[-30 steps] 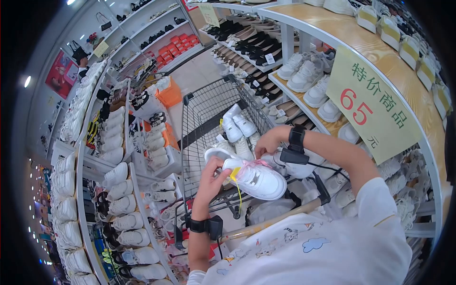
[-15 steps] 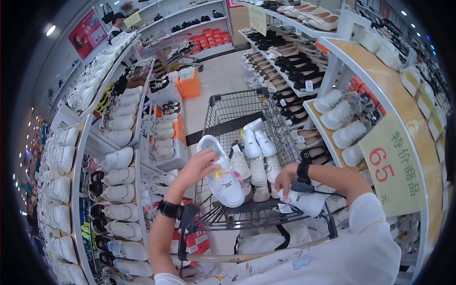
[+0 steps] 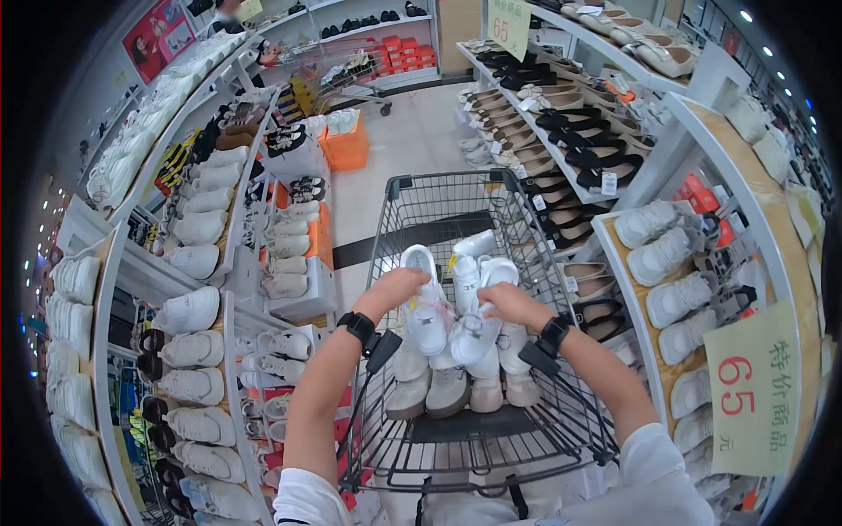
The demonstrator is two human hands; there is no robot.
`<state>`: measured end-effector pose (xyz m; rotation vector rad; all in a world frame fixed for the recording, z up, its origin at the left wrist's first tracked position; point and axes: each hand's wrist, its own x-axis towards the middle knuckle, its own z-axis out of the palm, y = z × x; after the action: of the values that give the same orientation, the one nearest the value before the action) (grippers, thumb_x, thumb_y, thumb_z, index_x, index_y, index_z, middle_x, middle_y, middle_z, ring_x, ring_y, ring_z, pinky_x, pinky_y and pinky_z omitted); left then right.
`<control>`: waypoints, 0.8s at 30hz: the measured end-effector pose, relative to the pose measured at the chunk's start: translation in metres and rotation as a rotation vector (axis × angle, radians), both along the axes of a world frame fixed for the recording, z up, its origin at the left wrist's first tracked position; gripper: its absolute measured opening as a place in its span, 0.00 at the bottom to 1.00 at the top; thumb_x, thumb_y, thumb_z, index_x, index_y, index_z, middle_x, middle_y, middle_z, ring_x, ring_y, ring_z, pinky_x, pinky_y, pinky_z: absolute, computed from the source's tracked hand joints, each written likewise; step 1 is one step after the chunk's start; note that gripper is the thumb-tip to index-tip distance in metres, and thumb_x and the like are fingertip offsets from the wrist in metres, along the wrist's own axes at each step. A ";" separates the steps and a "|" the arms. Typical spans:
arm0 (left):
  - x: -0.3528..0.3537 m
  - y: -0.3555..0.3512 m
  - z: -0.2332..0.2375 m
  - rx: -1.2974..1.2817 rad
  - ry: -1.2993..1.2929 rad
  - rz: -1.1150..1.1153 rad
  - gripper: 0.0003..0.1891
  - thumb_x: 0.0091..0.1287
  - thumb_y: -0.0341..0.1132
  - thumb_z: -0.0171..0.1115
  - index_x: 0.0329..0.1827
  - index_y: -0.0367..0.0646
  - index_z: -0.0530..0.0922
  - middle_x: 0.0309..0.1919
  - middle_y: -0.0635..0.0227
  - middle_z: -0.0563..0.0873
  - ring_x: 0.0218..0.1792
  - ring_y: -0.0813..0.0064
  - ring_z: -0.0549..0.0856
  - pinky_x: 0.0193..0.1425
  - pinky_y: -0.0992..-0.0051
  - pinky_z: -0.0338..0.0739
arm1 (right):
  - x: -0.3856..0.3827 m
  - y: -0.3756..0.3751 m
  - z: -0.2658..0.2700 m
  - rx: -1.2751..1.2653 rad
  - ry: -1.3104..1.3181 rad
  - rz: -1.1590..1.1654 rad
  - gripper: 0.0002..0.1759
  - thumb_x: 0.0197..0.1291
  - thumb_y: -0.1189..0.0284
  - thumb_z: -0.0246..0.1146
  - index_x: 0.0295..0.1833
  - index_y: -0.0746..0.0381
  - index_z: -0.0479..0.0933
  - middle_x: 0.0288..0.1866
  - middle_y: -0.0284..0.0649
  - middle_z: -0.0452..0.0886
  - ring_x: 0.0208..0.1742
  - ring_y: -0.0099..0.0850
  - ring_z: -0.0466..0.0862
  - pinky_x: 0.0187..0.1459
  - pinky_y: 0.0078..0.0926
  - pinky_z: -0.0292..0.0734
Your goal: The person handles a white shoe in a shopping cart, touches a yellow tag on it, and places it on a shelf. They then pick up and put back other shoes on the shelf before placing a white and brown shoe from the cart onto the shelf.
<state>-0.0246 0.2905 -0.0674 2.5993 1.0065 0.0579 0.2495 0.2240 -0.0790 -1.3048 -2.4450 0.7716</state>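
Observation:
My left hand [image 3: 399, 294] is closed on the collar of a white sneaker [image 3: 428, 331], toe pointing down toward me. Beside it, my right hand [image 3: 516, 305] grips a second white sneaker [image 3: 474, 340] in the same way. A bit of pink shows between the two sneakers. Both are held inside a black wire shopping cart [image 3: 395, 210], over several other pale shoes [image 3: 447, 393] lying in its basket. Farther forward in the basket is another white shoe [image 3: 465, 276], partly hidden by my hands and the held pair.
Shelves of white sneakers [image 3: 200, 386] line the left side. On the right are racks of flat shoes [image 3: 579, 131], more sneakers [image 3: 675, 298] and a price sign [image 3: 750, 386] marked 65. Ahead stand an orange box [image 3: 346, 149], another cart [image 3: 351, 74] and a person [image 3: 226, 22].
My right hand has lifted a white sneaker from the cart's near right side to beside the other one. My left hand has moved its sneaker forward, and the view has shifted.

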 end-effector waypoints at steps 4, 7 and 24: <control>-0.016 0.044 -0.028 -0.006 0.040 0.021 0.10 0.53 0.29 0.64 0.37 0.41 0.74 0.37 0.58 0.80 0.41 0.54 0.81 0.44 0.59 0.75 | -0.030 0.063 -0.025 0.084 -0.046 0.054 0.14 0.43 0.75 0.70 0.38 0.63 0.76 0.32 0.46 0.82 0.39 0.47 0.81 0.40 0.39 0.76; -0.021 0.062 -0.056 0.003 0.092 0.012 0.08 0.57 0.28 0.59 0.39 0.44 0.77 0.38 0.60 0.83 0.42 0.56 0.83 0.45 0.61 0.78 | -0.055 0.087 -0.058 0.022 -0.017 -0.005 0.17 0.43 0.78 0.70 0.41 0.61 0.76 0.49 0.48 0.77 0.50 0.46 0.77 0.48 0.39 0.74; 0.000 -0.019 -0.156 -0.044 0.047 0.739 0.39 0.56 0.39 0.66 0.71 0.45 0.57 0.70 0.45 0.53 0.63 0.32 0.63 0.65 0.55 0.66 | -0.090 0.075 -0.124 -0.042 0.139 -0.501 0.43 0.54 0.69 0.65 0.73 0.44 0.51 0.67 0.64 0.57 0.63 0.62 0.65 0.62 0.47 0.66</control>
<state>-0.0245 0.2711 -0.2234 2.0581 1.8977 0.1524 0.1598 0.2989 -0.2033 -1.7160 -1.8804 0.7456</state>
